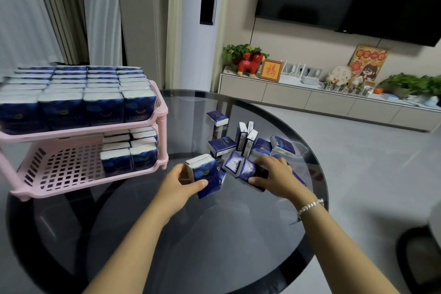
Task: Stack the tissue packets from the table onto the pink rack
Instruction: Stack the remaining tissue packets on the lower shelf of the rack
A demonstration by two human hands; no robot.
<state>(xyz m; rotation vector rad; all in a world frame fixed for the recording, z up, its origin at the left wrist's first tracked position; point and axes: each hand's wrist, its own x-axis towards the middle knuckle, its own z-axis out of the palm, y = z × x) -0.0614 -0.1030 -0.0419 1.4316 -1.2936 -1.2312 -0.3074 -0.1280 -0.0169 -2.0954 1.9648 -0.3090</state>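
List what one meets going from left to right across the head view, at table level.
pink rack → left hand → packet it grips → right hand, gripping another packet → bracelet

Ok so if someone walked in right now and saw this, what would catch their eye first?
Probably the pink rack at the table's left, its top shelf packed full of blue tissue packets while the lower shelf holds only a few at its right end. Next, the two hands at the centre of the dark glass table: the left hand grips a packet, and the right hand holds another from the loose pile.
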